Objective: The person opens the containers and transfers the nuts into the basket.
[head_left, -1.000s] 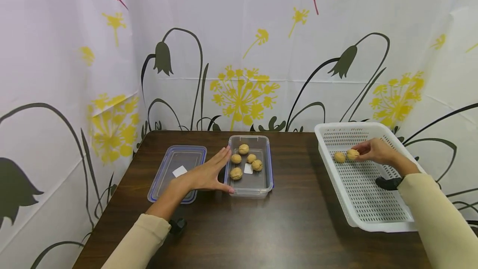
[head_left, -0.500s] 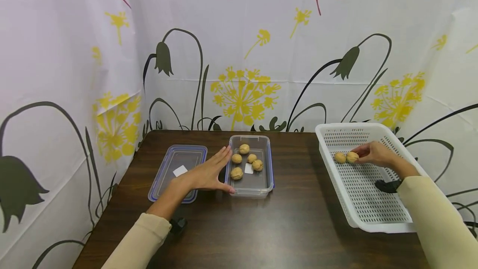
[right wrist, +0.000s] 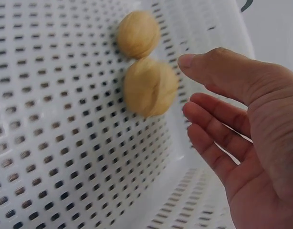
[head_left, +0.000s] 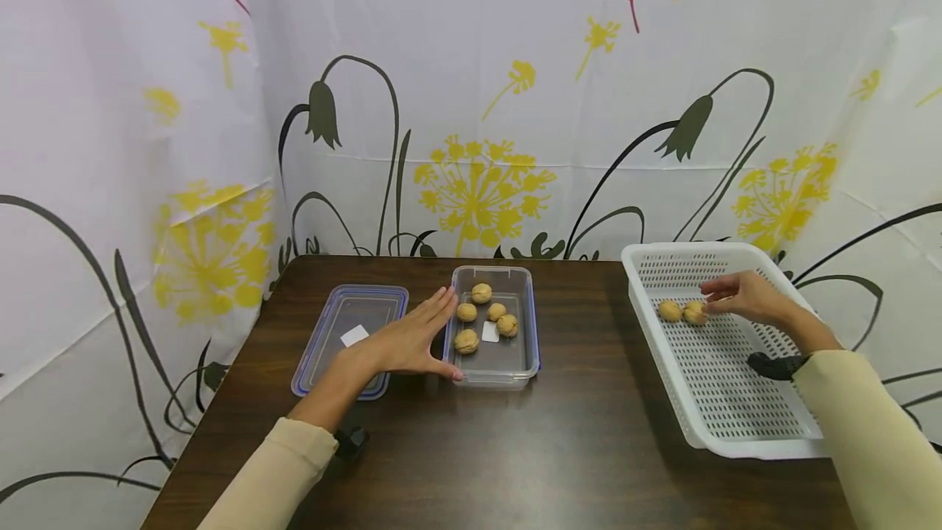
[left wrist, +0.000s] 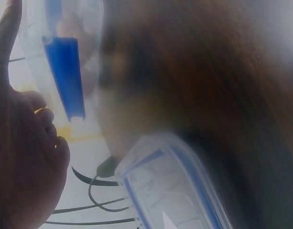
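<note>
Two walnuts lie side by side in the white perforated basket: a smaller walnut and a larger walnut with a clear seam. My right hand hovers just beside the larger one, its fingers loosely bent around nothing, a small gap from the nut in the right wrist view. My left hand spreads along the left side of a clear plastic container, fingertips at its rim and thumb at its near corner. Inside that container sit several walnuts and a white paper square.
A clear lid with a blue seal lies on the dark wooden table, left of the container and partly behind the left forearm. Behind the table hangs a flower-printed curtain. The basket reaches the table's right side.
My right hand has let go of the larger walnut and drawn slightly back to the right. That walnut now rests against the smaller one. The left hand stays in place.
</note>
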`<state>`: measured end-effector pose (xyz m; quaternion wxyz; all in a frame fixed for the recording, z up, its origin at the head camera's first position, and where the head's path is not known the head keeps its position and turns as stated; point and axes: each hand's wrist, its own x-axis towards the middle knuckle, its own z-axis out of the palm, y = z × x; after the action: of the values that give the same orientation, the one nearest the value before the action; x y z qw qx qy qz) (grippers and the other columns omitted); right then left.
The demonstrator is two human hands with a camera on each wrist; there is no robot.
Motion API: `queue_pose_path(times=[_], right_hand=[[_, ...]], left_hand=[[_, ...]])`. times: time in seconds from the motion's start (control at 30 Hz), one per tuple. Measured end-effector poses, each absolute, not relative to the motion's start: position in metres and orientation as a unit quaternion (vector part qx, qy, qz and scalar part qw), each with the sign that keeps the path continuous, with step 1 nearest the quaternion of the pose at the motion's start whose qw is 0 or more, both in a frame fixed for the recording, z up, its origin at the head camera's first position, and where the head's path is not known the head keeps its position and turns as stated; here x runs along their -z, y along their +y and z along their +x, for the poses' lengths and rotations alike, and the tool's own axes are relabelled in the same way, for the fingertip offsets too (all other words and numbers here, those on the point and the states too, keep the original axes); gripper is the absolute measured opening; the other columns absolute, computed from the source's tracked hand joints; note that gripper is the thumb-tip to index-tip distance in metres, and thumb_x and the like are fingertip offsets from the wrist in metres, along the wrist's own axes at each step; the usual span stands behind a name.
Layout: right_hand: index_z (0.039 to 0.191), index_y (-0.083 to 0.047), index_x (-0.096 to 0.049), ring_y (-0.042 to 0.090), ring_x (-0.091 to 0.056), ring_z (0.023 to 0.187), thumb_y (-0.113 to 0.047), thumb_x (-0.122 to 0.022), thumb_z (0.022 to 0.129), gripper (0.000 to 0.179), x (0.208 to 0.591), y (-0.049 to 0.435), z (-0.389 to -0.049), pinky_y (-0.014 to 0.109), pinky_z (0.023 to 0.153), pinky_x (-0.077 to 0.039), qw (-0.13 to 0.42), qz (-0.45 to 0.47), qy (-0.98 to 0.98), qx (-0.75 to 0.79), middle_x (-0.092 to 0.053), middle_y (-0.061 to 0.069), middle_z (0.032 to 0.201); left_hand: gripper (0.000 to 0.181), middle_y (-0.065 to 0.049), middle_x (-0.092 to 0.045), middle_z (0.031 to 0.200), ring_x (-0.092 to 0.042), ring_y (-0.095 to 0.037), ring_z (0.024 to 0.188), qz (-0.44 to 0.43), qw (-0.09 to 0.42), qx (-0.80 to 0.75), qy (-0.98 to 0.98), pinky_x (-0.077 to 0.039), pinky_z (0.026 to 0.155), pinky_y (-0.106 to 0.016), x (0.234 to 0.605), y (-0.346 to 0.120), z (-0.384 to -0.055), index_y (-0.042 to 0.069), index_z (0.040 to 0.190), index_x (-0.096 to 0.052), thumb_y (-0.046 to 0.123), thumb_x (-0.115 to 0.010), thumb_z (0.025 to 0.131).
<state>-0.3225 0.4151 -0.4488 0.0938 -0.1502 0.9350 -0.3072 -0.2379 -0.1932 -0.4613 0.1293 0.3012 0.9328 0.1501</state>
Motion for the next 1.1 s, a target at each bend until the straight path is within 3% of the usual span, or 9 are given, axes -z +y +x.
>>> queue_pose_path(times=[0.13,0.4,0.63,0.97,1.1], right_hand=[[0.129,0.014,-0.068,0.001,-0.069,0.093,-0.018,-0.083,0.093,0.05,0.436,0.409,-0.321,0.015,0.076,-0.055,0.076,-0.158,0.933,0.314,-0.074,0.028,0.122],[0.126,0.011,-0.072,-0.004,-0.069,0.089,-0.013,-0.086,0.09,0.045,0.417,0.389,-0.321,0.012,0.075,-0.055,0.027,-0.198,0.926,0.319,-0.076,0.026,0.116],[0.128,0.005,-0.073,0.004,-0.072,0.089,-0.021,-0.086,0.091,0.047,0.399,0.366,-0.319,0.015,0.075,-0.056,0.028,-0.206,0.928,0.308,-0.079,0.018,0.11],[0.126,0.004,-0.074,0.002,-0.072,0.09,-0.008,-0.087,0.088,0.042,0.383,0.326,-0.32,0.009,0.078,-0.052,0.003,-0.288,0.9,0.326,-0.079,0.018,0.108],[0.127,0.002,-0.075,0.017,-0.077,0.098,-0.009,-0.087,0.088,0.043,0.376,0.31,-0.32,0.01,0.084,-0.053,0.003,-0.313,0.893,0.322,-0.079,0.017,0.111]], left_hand=[[0.129,-0.014,0.002,0.178,0.002,-0.032,0.165,0.302,0.127,-0.144,0.934,-0.015,0.131,-0.055,0.461,-0.193,-0.238,0.002,0.169,-0.008,0.073,-0.075,0.085],[0.128,-0.017,0.0,0.178,-0.001,-0.034,0.165,0.31,0.121,-0.133,0.934,-0.017,0.131,-0.055,0.456,-0.192,-0.236,-0.001,0.168,-0.01,0.072,-0.075,0.086],[0.128,-0.017,-0.001,0.178,-0.003,-0.035,0.165,0.309,0.121,-0.129,0.934,-0.017,0.131,-0.055,0.454,-0.193,-0.234,-0.001,0.168,-0.01,0.073,-0.074,0.085],[0.128,-0.018,-0.002,0.178,-0.004,-0.035,0.164,0.317,0.117,-0.12,0.934,-0.016,0.131,-0.054,0.456,-0.193,-0.236,-0.002,0.168,-0.01,0.073,-0.073,0.086],[0.129,-0.018,-0.002,0.178,-0.005,-0.035,0.164,0.317,0.118,-0.123,0.933,-0.016,0.131,-0.054,0.455,-0.193,-0.236,-0.002,0.168,-0.01,0.074,-0.073,0.086]])
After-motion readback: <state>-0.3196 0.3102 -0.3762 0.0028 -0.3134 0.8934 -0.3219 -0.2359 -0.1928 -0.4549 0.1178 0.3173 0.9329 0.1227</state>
